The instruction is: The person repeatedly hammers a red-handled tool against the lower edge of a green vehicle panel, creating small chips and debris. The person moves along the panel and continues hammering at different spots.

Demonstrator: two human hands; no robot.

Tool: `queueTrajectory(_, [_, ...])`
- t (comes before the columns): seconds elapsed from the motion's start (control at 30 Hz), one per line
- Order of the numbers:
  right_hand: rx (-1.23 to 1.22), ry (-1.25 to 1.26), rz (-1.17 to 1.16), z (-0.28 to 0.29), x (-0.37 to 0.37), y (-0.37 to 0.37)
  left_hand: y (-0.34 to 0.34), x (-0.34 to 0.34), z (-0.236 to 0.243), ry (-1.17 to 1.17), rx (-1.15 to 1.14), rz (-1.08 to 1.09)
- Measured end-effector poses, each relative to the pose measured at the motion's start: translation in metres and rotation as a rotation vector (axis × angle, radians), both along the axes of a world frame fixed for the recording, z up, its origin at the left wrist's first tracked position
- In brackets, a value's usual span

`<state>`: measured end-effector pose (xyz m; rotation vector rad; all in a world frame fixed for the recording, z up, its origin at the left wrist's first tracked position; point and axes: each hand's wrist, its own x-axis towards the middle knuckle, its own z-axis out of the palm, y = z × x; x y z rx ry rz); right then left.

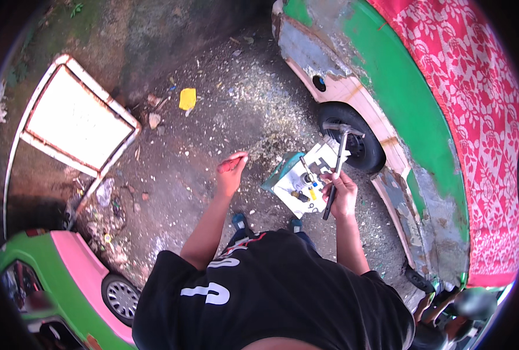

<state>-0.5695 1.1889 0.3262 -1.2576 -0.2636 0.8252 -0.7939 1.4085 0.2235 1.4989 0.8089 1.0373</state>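
My right hand (342, 192) is closed round a hammer (342, 153) with a dark grip and a pale metal shaft. The hammer is upright in my fist, its head in front of the car's black tyre in this view. My left hand (232, 165) is raised ahead of me with its fingers bent together. A small red patch shows in it, and I cannot make out what this is. Beyond and beside my right hand is a white board (294, 192) bearing small tools and parts, among them a yellow piece (313, 193). A teal box edge (282, 169) shows at its side.
On my right stands a green car (399, 70) with patched, bare bodywork, partly under a red floral cloth (469, 116). A green and pink car (78, 256) is at lower left. A rusty white frame panel (76, 119) leans farther left. Another person (446, 318) crouches at lower right.
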Motion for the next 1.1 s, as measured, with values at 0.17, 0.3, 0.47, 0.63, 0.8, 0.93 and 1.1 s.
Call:
queueTrajectory(0.17, [-0.087,0.013,0.023,0.005,-0.038,0.037,0.027,-0.03,-0.002,0.023,-0.093,0.032])
queueTrajectory(0.3, [-0.169,-0.024,0.047,0.0,-0.054,0.061,0.048,-0.051,-0.01,-0.009,-0.087,-0.031])
queueTrajectory(0.47, [-0.152,0.044,0.035,-0.006,-0.072,0.081,0.082,-0.047,-0.011,0.018,-0.108,-0.049])
queueTrajectory(0.63, [-0.167,0.034,0.012,-0.007,-0.066,0.101,0.109,-0.016,0.001,0.086,-0.059,-0.086])
queueTrajectory(0.8, [-0.12,0.084,-0.056,-0.015,-0.05,0.135,0.159,0.027,-0.011,0.054,-0.001,-0.143])
queueTrajectory(0.93, [-0.083,0.118,-0.071,-0.024,-0.023,0.163,0.201,0.071,-0.004,0.061,-0.013,-0.203])
queueTrajectory(1.1, [-0.121,0.12,-0.122,-0.028,0.017,0.212,0.257,0.124,0.004,0.05,-0.024,-0.325])
